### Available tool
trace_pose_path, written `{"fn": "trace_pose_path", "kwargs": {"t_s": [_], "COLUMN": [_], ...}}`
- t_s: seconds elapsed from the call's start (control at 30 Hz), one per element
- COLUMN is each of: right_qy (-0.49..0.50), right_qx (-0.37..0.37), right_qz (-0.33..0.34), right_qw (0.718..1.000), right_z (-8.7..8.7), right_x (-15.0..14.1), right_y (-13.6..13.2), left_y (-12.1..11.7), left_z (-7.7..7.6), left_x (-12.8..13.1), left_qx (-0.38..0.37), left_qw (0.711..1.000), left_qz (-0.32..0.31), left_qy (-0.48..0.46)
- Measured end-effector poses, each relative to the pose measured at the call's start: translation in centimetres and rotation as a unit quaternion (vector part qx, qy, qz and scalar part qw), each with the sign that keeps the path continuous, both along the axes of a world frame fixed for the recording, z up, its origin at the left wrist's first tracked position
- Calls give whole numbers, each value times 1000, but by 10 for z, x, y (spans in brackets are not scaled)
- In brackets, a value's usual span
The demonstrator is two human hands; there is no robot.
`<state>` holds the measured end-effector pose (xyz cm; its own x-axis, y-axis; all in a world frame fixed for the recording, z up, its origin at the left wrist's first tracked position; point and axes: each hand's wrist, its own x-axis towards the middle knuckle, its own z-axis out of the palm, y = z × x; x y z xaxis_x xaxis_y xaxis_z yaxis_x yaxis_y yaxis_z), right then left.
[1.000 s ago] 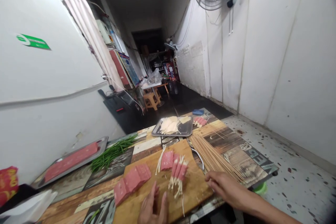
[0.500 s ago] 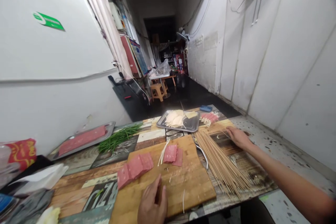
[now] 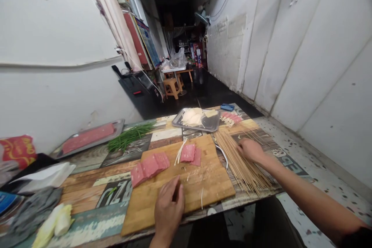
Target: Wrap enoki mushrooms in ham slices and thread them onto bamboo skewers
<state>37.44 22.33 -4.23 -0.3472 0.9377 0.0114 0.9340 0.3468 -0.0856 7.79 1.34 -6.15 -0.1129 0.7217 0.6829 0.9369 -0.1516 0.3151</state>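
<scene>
My left hand (image 3: 170, 201) rests at the near edge of the wooden cutting board (image 3: 215, 178), thumb apart from the fingers, nothing between them. Beyond it lie overlapping pink meat slices (image 3: 150, 166). More meat slices (image 3: 188, 153) sit to the right, beside a few thin white enoki mushroom strands (image 3: 180, 152). My right hand (image 3: 252, 150) is over the spread pile of bamboo skewers (image 3: 244, 166), its fingertips pinched together at the sticks. The skewer ends in its fingers are hard to make out. Past it lie filled meat-and-enoki skewers (image 3: 231, 118).
A metal tray (image 3: 213, 124) with enoki stands at the back. To the left are green chives (image 3: 130, 135), a tray of meat (image 3: 90, 139), a grey cloth (image 3: 36, 209) and pale cabbage pieces (image 3: 58, 221). A white curved handle (image 3: 223, 155) shows beside the board.
My right hand has come back from near the filled skewers to the loose bamboo skewers. My left hand stays over the board. The view has tilted down.
</scene>
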Motion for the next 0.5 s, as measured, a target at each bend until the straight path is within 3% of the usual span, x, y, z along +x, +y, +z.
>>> {"fn": "trace_pose_path", "kwargs": {"t_s": [0.23,0.5], "right_qy": [-32,-72], "right_qx": [-31,-56], "right_qz": [-40,-45], "right_qw": [998,995], "right_z": [-5,9], "right_x": [-3,-13], "right_y": [6,10], "left_y": [-1,-2], "left_z": [2,1], "left_x": [1,3], "left_qx": [-12,-18], "left_qw": [999,997], "left_qz": [1,-7], "left_qy": [-41,-69]}}
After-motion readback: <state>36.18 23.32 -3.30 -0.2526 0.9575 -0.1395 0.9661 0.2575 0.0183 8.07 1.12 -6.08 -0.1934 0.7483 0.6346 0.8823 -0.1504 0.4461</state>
